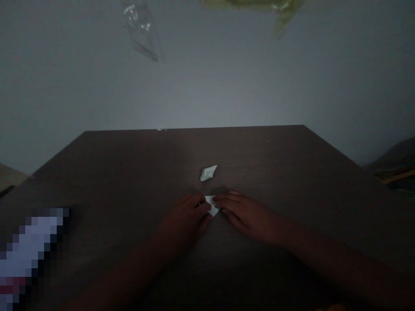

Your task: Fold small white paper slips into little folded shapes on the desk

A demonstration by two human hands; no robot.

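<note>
A small white piece of folded paper (213, 209) lies on the table between my hands, its lower end tapering to a point. My left hand (189, 216) has its fingers bent and closed on the paper's left side. From the right, my right hand (244, 212) presses fingertips on the paper's right part, with the thumb low beside it. Fingers cover both sides of the paper, so its full outline is hidden. Just beyond the hands rests a second folded paper piece (208, 172), roughly diamond-shaped with faint grey marks, touched by neither hand.
The dark wooden table (145, 160) meets a pale wall (207, 86) at the back. A blurred-out bright slab (32, 246) lies at the left. Clear plastic (141, 30) hangs on the wall. Dark items (398, 168) stand past the right edge. The scene is dim.
</note>
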